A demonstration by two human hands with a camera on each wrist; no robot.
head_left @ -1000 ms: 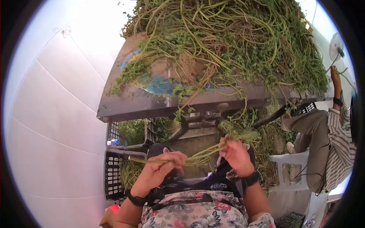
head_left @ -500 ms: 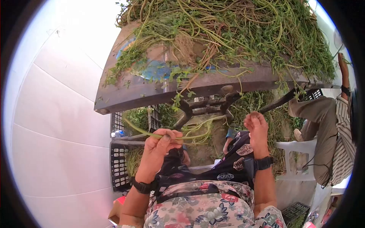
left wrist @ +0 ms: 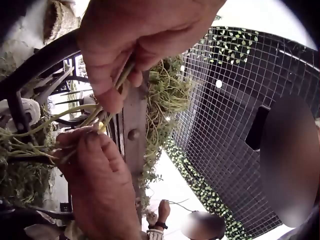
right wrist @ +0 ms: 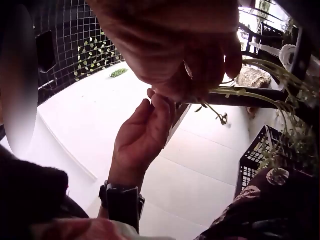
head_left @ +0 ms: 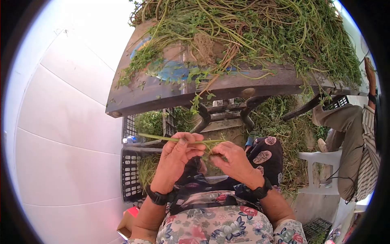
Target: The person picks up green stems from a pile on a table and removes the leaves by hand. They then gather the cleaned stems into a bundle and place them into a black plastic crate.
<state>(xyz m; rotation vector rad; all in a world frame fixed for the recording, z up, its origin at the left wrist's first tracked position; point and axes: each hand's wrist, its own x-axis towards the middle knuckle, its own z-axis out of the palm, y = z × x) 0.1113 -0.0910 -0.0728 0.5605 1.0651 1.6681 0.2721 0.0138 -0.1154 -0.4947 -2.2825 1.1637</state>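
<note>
My left hand [head_left: 177,156] holds a small bunch of long green plant stems [head_left: 156,137] between thumb and fingers, the thick ends sticking out to the left. Close beside it, my right hand [head_left: 232,160] pinches the same stems a little further along. In the left wrist view the right hand's thumb and fingertips [left wrist: 92,142] meet on the stems just below the left hand, and thinner leafy ends [left wrist: 30,137] trail away to the side. Both hands are over my lap, in front of a wooden table [head_left: 150,103] heaped with a tangled pile of green stems and leaves [head_left: 260,36].
Black plastic crates [head_left: 132,173] with greens stand at the left, a bottle [head_left: 129,139] next to them. Loose greens [head_left: 284,138] cover the floor under the table. Another person [head_left: 345,142] sits at the right near a white plastic chair [head_left: 325,160]. A white wall [head_left: 69,122] runs along the left.
My right hand moved away from the stems to the right, then came back to pinch them beside the left hand. The left hand kept its hold on the stems throughout.
</note>
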